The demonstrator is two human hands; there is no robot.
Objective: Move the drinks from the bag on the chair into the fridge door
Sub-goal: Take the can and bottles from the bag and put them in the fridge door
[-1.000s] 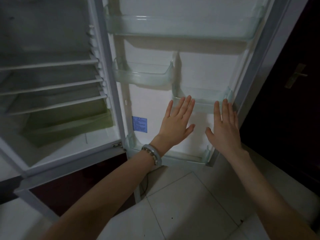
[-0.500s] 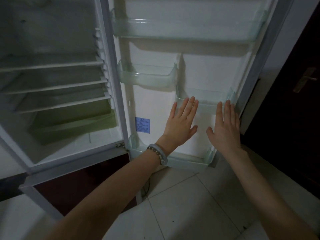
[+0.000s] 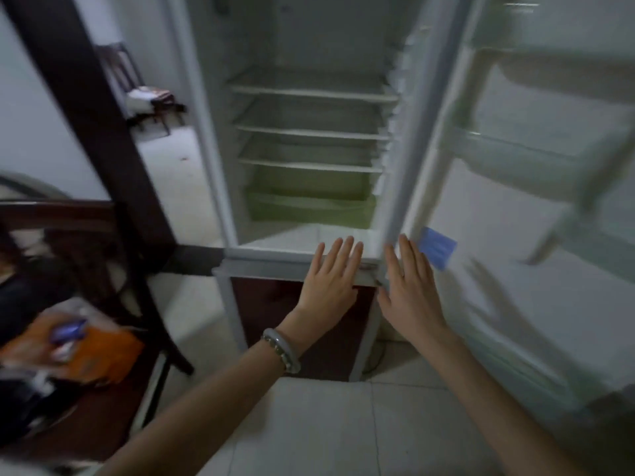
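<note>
View swung left off fridge door [image 3: 536, 235] | left hand [image 3: 331, 283], right hand [image 3: 410, 290] flat, spread, empty | bag [image 3: 92, 352] on chair [image 3: 103, 417], lower left

Dim, greyish indoor light; motion blur smears the white open fridge door [image 3: 536, 207] and left edge; wide-angle bending at borders.

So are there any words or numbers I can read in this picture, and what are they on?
None can be read.
Blue sticker on the inside of the fridge door: print too blurred to read.
Orange bag on the chair: too blurred to tell whether it has any words.
</note>
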